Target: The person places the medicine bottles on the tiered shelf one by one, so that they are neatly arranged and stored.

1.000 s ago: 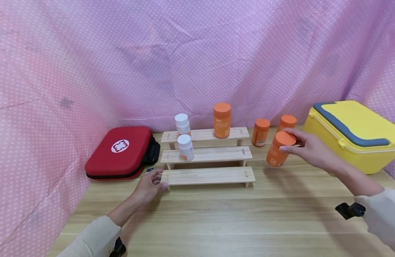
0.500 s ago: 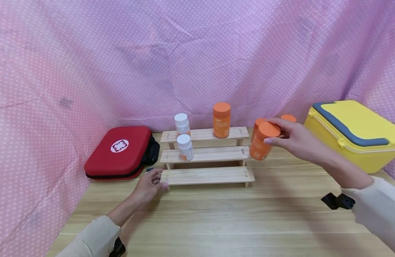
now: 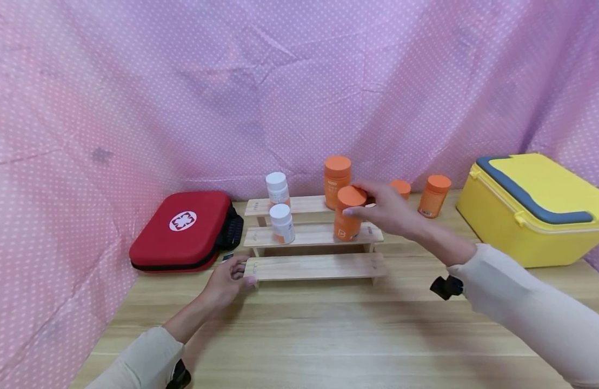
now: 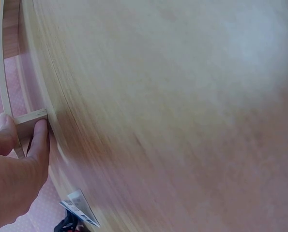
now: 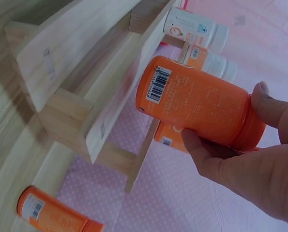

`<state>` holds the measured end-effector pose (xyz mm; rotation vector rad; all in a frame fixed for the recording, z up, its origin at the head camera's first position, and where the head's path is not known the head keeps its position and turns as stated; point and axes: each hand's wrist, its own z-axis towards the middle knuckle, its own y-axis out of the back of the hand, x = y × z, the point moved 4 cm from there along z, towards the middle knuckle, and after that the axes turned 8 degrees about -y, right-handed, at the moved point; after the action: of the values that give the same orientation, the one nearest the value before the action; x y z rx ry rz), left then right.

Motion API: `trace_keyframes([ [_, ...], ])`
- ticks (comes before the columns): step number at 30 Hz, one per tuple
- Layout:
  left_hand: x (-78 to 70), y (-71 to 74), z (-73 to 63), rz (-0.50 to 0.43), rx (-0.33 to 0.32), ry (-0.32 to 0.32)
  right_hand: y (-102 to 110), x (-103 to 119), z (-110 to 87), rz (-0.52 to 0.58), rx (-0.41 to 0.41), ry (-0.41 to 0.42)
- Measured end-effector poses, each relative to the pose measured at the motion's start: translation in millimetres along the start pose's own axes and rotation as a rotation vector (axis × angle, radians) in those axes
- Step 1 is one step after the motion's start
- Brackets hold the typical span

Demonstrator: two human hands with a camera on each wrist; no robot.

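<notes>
My right hand point(image 3: 394, 210) grips an orange pill bottle point(image 3: 347, 221) by its cap end, over the right part of the middle tier of a three-tier wooden rack point(image 3: 309, 267). Whether the bottle's base touches that tier I cannot tell. In the right wrist view, its barcode point(image 5: 159, 84) faces the camera. My left hand point(image 3: 226, 281) pinches the left end of the lowest tier; thumb and fingers hold the board and its leg point(image 4: 31, 117) in the left wrist view. White-capped bottles stand on the top tier point(image 3: 278, 189) and middle tier point(image 3: 281, 222). Another orange bottle point(image 3: 336, 175) stands on the top tier, partly hidden.
Two orange bottles stand on the table right of the rack, one bottle point(image 3: 400, 188) mostly behind my hand, the other bottle point(image 3: 434, 195) beside a yellow box point(image 3: 528, 216). A red first-aid case point(image 3: 182, 229) lies at the left. A pink dotted cloth point(image 3: 299, 97) hangs behind.
My right hand has carried the orange bottle leftward from beside the yellow box to over the middle tier. The left hand has stayed on the rack.
</notes>
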<state>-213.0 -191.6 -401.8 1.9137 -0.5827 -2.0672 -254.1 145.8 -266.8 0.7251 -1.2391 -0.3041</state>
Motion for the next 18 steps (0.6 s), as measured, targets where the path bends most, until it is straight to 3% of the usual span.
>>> trace_keyframes([
  [7,0.9,-0.6,1.1,-0.023,0.001,-0.007,-13.6,1.3,4.7,-0.029,-0.018,-0.048],
  [18,2.0,-0.1,1.9,-0.039,0.005,-0.025,-15.4,0.5,7.2,-0.017,-0.012,-0.086],
])
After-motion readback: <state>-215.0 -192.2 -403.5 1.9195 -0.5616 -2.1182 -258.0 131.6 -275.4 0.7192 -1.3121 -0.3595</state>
